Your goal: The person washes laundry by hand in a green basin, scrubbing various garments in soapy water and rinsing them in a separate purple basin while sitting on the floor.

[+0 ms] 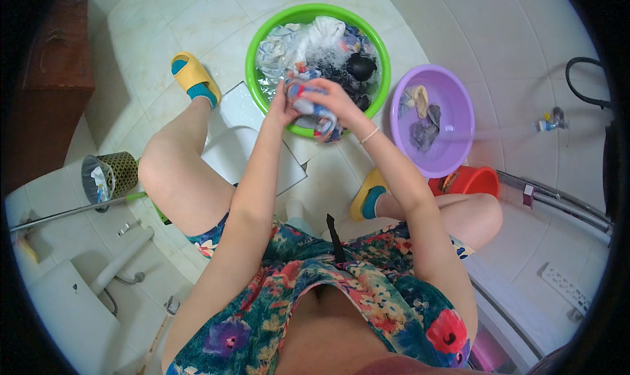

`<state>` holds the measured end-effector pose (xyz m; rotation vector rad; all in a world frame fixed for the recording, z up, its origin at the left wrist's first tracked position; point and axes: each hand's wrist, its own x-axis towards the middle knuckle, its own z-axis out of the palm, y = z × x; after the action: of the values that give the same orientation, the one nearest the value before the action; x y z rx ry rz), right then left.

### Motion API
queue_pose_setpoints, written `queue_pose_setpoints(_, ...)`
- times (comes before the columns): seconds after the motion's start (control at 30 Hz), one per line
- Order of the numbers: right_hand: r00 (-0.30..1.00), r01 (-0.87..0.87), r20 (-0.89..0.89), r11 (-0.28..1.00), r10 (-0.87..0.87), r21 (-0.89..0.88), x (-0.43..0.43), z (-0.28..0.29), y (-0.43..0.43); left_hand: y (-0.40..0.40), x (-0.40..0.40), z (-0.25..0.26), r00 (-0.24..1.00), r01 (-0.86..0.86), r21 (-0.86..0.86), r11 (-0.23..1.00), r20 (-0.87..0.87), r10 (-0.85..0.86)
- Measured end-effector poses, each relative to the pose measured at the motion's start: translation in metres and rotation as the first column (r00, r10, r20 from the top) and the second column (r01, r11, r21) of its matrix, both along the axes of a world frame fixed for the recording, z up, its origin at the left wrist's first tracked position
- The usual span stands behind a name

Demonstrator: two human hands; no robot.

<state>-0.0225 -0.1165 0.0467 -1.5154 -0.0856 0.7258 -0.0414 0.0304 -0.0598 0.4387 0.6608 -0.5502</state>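
Over the near rim of a green plastic basin (252, 82), my left hand (281, 104) and my right hand (339, 102) hold a wet multicoloured cloth (310, 107) bunched between them. Its lower end hangs past the rim, while the upper part trails towards the water. Motion blurs the cloth and hides its exact kind. White laundry (322, 33), patterned fabric and dark garments soak in sudsy water in the basin. A rounded black piece (361, 67), perhaps a moulded cup, shows above the water at the right.
Water runs from a wall tap (551, 124) into a purple basin (433, 171) holding a few small garments (425, 129). Beside it lies a red bucket (482, 182). A wastebasket (120, 171) and a wooden cabinet (59, 79) stand left. A white floor panel (236, 114) lies between my feet.
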Motion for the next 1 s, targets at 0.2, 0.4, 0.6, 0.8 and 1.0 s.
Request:
queue_pose_setpoints(0.2, 0.791, -0.310, 0.484, 0.927, 0.375, -0.211, -0.033, 0.017, 0.026, -0.007, -0.003, -0.014, 0.927, -0.069, -0.102, 0.992, 0.362, 0.102)
queue_pose_setpoints(0.4, 0.829, 0.278, 0.545, 0.750, 0.128, -0.600, 0.033, -0.069, -0.024, -0.025, 0.013, -0.003, 0.971, -0.230, 0.450, 0.863, 0.044, 0.236)
queue_pose_setpoints(0.6, 0.770, 0.245, 0.551, 0.648, 0.322, -0.721, 0.014, -0.101, -0.050, -0.014, 0.011, -0.015, 0.961, -0.077, 0.986, -0.148, 0.034, -0.275)
queue_pose_setpoints(0.8, 0.613, 0.275, 0.382, 0.267, 0.691, -0.924, 0.014, -0.148, -0.035, -0.049, -0.007, -0.040, 0.824, 0.065, 0.837, -0.543, -0.352, -0.443)
queue_pose_setpoints(1.0, 0.605, -0.030, 0.047, 0.082, 0.795, -0.996, 0.034, -0.201, -0.028, -0.046, 0.015, -0.068, 0.645, 0.132, 0.760, -0.636, -0.553, -0.527)
